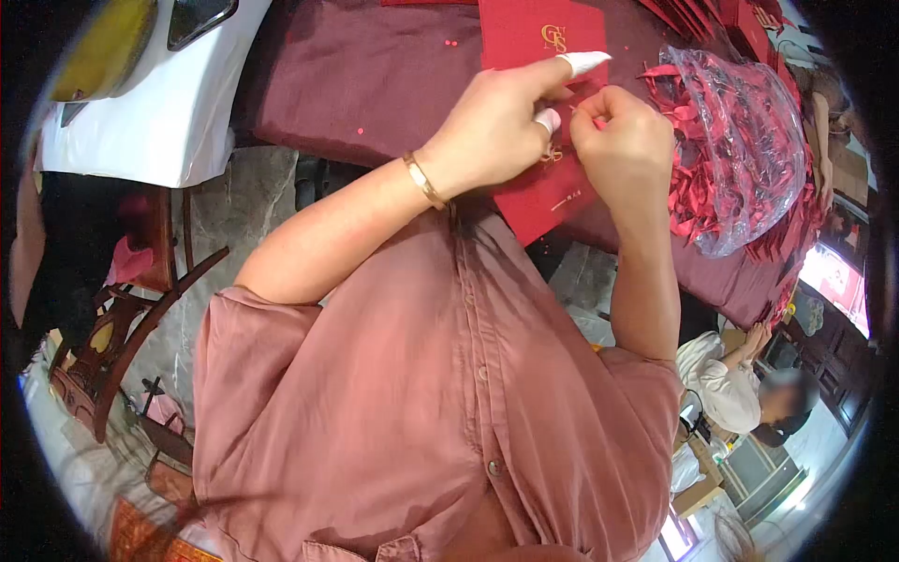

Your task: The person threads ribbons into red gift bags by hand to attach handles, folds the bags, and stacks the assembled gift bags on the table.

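Note:
My left hand point(501, 122), with a gold bracelet point(425, 181) at its wrist, is over red printed card or paper pieces. Its index finger reaches out and its thumb is apart from it; both wear white finger covers point(586, 63). Close beside it, my right hand point(626, 140) is closed in a pinch, and what it holds I cannot make out. Beneath the hands lies a red piece with small pale print point(538, 201). A similar red piece with gold lettering point(520, 39) lies beyond.
A clear plastic bag of red ribbon-like pieces point(740, 155) sits right of my hands on the dark red tablecloth point(346, 75). More red items point(693, 17) are stacked behind. At left stand a white-covered table point(159, 112) and wooden chair point(140, 328). Another person point(726, 379) is at lower right.

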`<action>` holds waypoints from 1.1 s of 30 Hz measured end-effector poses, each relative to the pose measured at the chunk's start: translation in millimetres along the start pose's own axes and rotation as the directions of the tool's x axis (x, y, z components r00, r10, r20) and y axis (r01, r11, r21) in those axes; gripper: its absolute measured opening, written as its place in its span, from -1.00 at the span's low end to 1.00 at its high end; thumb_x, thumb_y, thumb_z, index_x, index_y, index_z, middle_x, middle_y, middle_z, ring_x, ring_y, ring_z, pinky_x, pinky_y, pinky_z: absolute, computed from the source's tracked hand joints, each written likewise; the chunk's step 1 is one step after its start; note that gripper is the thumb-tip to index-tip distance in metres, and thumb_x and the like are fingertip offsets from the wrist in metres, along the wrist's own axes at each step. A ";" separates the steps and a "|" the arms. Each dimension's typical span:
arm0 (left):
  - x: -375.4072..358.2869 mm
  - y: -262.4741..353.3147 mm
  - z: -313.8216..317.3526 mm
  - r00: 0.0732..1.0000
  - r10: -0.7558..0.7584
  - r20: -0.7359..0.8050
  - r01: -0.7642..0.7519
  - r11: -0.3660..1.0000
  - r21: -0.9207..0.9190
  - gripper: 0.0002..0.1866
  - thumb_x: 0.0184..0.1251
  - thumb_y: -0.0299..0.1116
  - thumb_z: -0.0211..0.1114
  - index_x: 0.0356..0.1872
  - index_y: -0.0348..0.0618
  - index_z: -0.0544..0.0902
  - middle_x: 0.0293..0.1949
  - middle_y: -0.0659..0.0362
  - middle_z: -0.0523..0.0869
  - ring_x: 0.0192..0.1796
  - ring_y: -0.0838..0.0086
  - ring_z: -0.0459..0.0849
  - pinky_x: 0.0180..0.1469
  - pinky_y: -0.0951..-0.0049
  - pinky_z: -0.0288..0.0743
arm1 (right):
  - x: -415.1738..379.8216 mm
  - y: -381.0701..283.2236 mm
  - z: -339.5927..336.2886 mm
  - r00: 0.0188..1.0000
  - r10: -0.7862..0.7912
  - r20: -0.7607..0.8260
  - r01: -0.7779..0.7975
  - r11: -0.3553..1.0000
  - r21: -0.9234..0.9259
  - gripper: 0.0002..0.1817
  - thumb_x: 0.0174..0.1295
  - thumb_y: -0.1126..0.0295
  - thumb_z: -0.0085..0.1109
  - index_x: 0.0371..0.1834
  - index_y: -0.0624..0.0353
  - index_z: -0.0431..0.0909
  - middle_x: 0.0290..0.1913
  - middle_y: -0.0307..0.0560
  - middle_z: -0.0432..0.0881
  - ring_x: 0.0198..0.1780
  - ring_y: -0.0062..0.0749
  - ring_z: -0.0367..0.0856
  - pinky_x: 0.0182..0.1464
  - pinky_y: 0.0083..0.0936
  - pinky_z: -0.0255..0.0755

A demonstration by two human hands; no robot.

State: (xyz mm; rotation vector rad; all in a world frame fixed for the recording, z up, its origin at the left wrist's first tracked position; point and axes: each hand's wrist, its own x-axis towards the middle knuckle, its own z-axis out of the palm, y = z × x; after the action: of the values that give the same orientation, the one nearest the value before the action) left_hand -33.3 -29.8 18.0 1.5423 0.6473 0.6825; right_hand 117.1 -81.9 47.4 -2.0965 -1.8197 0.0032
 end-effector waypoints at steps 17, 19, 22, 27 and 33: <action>1.0 4.2 5.9 0.988 0.020 -0.154 -0.025 0.999 -0.030 -0.38 0.21 -0.72 0.16 0.35 -0.10 0.43 -0.07 0.18 0.67 -0.25 0.67 0.58 -0.24 0.58 0.58 | 3.7 12.1 4.3 0.979 0.153 0.137 -0.199 0.870 0.451 -0.85 0.08 0.41 0.32 -0.31 0.22 0.68 -0.46 -0.01 0.72 -0.43 -0.40 0.72 -0.33 -0.46 0.56; 2.4 -3.6 3.9 0.985 0.005 -0.171 -0.014 0.998 -0.053 -0.37 0.21 -0.72 0.16 0.36 -0.12 0.41 -0.09 0.19 0.67 -0.26 0.68 0.56 -0.23 0.59 0.57 | 1.5 9.6 0.8 0.966 0.203 0.158 -0.257 0.773 0.580 -0.85 0.10 0.42 0.32 -0.28 0.23 0.68 -0.47 -0.05 0.71 -0.43 -0.48 0.70 -0.33 -0.52 0.54; 2.2 -8.0 1.6 0.983 -0.017 -0.180 0.000 0.995 -0.096 -0.35 0.21 -0.71 0.16 0.38 -0.16 0.37 -0.11 0.19 0.66 -0.27 0.68 0.54 -0.23 0.60 0.55 | -2.2 13.8 -0.8 0.946 0.273 0.174 -0.315 0.646 0.695 -0.87 0.14 0.47 0.31 -0.27 0.26 0.69 -0.46 -0.13 0.71 -0.43 -0.67 0.62 -0.35 -0.61 0.51; 0.5 -0.1 3.8 0.994 -0.026 -0.107 0.016 0.995 -0.094 -0.37 0.22 -0.69 0.18 0.37 -0.16 0.38 -0.09 0.18 0.66 -0.24 0.67 0.54 -0.23 0.61 0.51 | -5.6 9.6 3.2 0.977 0.181 0.109 -0.211 0.840 0.500 -0.92 0.11 0.48 0.30 -0.37 0.25 0.68 -0.46 -0.07 0.69 -0.48 -0.52 0.63 -0.36 -0.52 0.50; 3.9 4.7 -0.8 0.980 -0.111 -0.163 0.065 0.962 -0.264 -0.36 0.19 -0.70 0.17 0.36 -0.12 0.41 -0.06 0.18 0.62 -0.23 0.67 0.52 -0.19 0.64 0.49 | 1.1 29.7 -0.9 0.983 0.083 -0.163 0.012 0.859 0.512 -0.77 0.07 0.43 0.38 -0.20 0.22 0.65 -0.24 -0.06 0.66 -0.24 -0.44 0.63 -0.15 -0.56 0.48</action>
State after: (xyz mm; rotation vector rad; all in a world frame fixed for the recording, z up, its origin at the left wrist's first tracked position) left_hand -31.3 -26.7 23.0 1.2143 0.7250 0.8079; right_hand 145.9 -84.1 40.4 -1.6889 -1.4683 0.2704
